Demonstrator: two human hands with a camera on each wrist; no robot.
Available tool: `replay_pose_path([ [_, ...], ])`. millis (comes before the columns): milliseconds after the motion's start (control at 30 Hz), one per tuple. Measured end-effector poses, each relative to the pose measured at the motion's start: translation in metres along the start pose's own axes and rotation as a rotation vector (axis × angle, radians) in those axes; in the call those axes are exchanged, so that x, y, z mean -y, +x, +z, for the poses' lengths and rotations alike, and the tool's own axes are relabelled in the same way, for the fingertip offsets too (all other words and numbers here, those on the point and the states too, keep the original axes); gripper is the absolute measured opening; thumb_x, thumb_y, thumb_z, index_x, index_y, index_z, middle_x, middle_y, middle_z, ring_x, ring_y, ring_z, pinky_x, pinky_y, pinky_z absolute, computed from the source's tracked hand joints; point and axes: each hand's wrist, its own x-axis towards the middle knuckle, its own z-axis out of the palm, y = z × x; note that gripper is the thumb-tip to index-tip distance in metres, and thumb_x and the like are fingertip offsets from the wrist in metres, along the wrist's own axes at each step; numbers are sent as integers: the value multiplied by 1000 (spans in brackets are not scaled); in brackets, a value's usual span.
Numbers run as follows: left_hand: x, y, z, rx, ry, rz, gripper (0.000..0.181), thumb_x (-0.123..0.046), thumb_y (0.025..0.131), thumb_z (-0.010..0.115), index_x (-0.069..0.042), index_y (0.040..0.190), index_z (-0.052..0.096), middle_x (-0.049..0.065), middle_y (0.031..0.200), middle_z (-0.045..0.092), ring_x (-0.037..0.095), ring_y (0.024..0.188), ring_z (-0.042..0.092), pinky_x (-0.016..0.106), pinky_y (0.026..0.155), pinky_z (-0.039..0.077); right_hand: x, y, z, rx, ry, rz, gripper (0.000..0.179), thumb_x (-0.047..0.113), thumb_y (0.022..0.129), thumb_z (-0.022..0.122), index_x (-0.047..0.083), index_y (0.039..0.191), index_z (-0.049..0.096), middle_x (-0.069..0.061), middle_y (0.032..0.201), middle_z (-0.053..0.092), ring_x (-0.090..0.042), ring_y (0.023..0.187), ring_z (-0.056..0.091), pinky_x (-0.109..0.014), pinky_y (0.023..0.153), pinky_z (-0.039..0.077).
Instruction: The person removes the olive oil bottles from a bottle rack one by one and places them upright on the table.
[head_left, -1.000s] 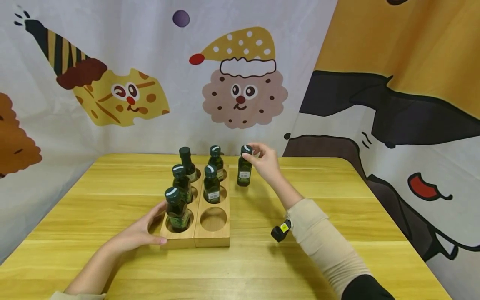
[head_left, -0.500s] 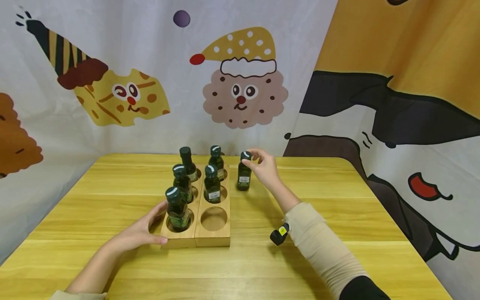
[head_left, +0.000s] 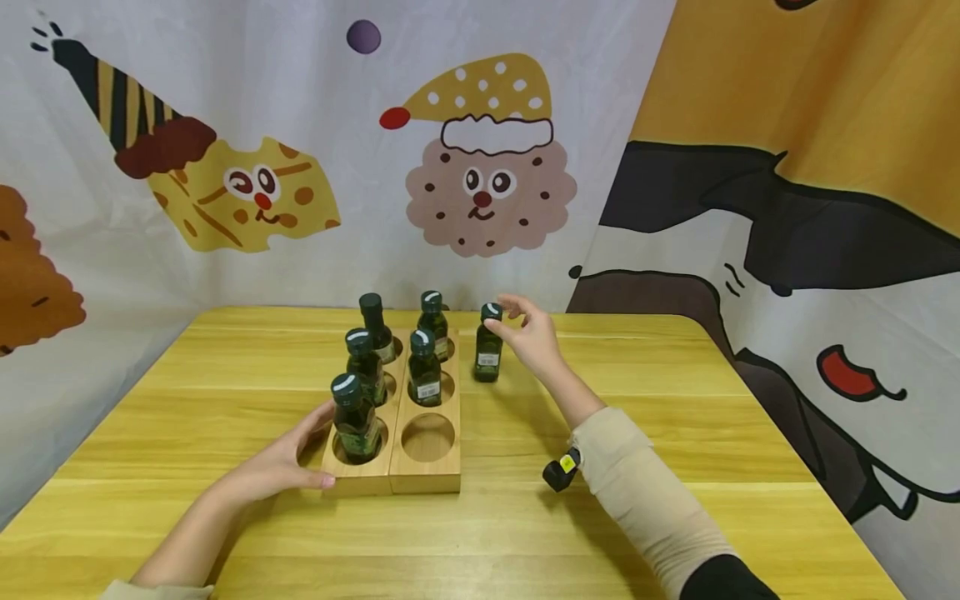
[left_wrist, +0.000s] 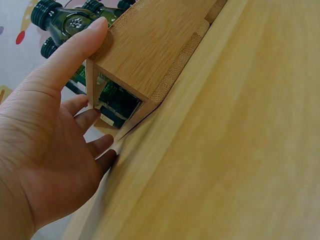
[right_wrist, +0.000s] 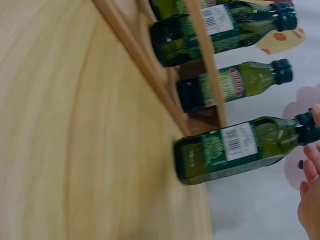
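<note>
Two wooden racks stand side by side on the table. The left rack (head_left: 358, 486) bears three green glass bottles; the right rack (head_left: 426, 483) has two, and its front hole is bare. My left hand (head_left: 288, 462) rests against the left rack's near corner, thumb on the front edge and fingers along the side. Another green bottle (head_left: 487, 358) with a dark cap and white label stands upright on the table, right of the racks. My right hand (head_left: 532, 337) is at its cap, thumb before the neck and fingers spread behind, parted from the cap.
The yellow wood-grain table (head_left: 645, 392) extends around the racks on every side. A cartoon-printed curtain (head_left: 300, 275) hangs along its back edge. A small black device (head_left: 561, 471) sits under my right wrist.
The bottle by my right hand has come slightly nearer and down onto the table. My right fingers have since lifted a little off its cap. My left hand and the racks stay put.
</note>
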Motion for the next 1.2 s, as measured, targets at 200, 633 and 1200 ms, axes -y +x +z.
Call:
replay_pose_path([
  [200, -1, -1, 0, 1, 19, 3, 106, -12, 75, 79, 6, 150, 6, 35, 150, 15, 55, 133, 17, 66, 104, 12, 18, -3, -4, -35, 20, -144, 43, 21, 83, 77, 11, 123, 64, -9, 110, 65, -24, 93, 52, -47, 80, 40],
  [633, -6, -2, 1, 8, 35, 14, 106, -13, 74, 79, 2, 151, 7, 34, 150, 14, 55, 134, 15, 69, 103, 12, 53, -25, 28, 188, 55, -276, 45, 22, 84, 75, 9, 125, 62, -3, 110, 64, -14, 93, 51, -47, 76, 45],
  [1200, -8, -3, 2, 6, 21, 7, 106, -13, 74, 79, 4, 151, 7, 35, 150, 13, 56, 134, 14, 70, 103, 10, 58, -35, 61, 267, 106, -139, 40, 19, 86, 74, 10, 123, 64, -5, 91, 59, -31, 75, 50, -25, 57, 38],
])
